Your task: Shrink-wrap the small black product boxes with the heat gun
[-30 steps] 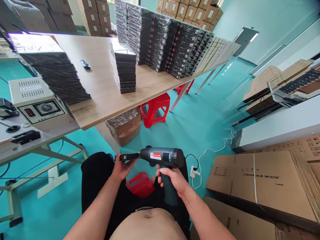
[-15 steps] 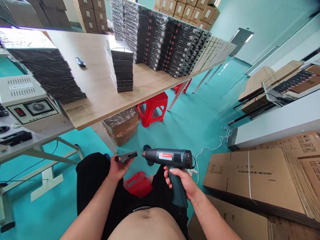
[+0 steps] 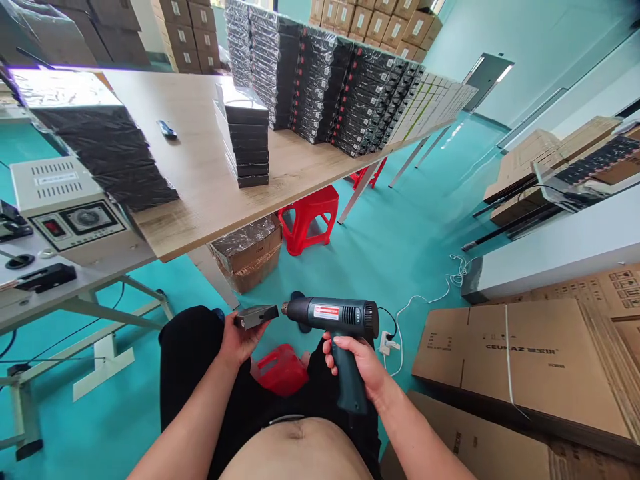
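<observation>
In my right hand (image 3: 357,360) is a dark green heat gun (image 3: 333,317), gripped round its handle. Its metal nozzle points left. My left hand (image 3: 243,340) holds a small, flat, black box (image 3: 256,316) by its left end and underside. The nozzle tip is just right of the box, with a narrow gap between them. Both are over my lap, with a red stool (image 3: 281,370) partly visible between my legs.
On the wooden table (image 3: 200,227) stand a short stack of black boxes (image 3: 247,143), a wrapped stack (image 3: 110,147) and several tall stacks (image 3: 320,87). A grey machine (image 3: 75,207) is at left. Flat cartons (image 3: 500,353) lie at right. A power strip (image 3: 387,343) is on the floor.
The view has shifted slightly. The box in my left hand has tilted a little, showing more of its top face. The heat gun's nozzle is slightly nearer to it.
</observation>
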The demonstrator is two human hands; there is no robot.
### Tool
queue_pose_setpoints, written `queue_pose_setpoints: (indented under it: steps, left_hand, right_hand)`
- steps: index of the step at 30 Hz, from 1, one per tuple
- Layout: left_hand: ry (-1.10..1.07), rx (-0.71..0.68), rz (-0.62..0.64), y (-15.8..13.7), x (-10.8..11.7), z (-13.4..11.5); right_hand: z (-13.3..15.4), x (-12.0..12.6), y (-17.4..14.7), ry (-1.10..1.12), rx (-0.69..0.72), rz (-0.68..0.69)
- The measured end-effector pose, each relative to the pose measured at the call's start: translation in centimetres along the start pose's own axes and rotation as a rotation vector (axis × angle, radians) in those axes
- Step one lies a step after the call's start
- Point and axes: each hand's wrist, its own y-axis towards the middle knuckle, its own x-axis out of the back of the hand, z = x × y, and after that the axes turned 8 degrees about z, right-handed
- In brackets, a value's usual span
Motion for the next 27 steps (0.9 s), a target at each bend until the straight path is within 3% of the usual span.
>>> queue_pose_setpoints:
  steps: [2,10,18,24,27]
  left_hand:
    - [0.04,-0.049,0.041,0.4,0.5,0.1]
    - [0.136,-0.137,-0.106,1.3,0.7,0.6]
    - [0.177,-0.162,-0.054,1.2,0.7,0.4]
    - [0.138,-0.174,-0.04,1.0,0.9,0.3]
    - [0.136,-0.164,-0.05,0.9,0.9,0.3]
  right_hand:
    - [0.2,0.5,-0.3,0.014,-0.002,-0.001]
    - [0.4,2.4,-2.9,-0.024,-0.078,0.01]
    - [0.2,1.7,-3.2,-0.08,-0.132,0.094]
    - [-0.1,1.0,-2.9,-0.137,-0.101,0.068]
    - [-0.4,0.9,-2.9,-0.175,-0.137,0.147]
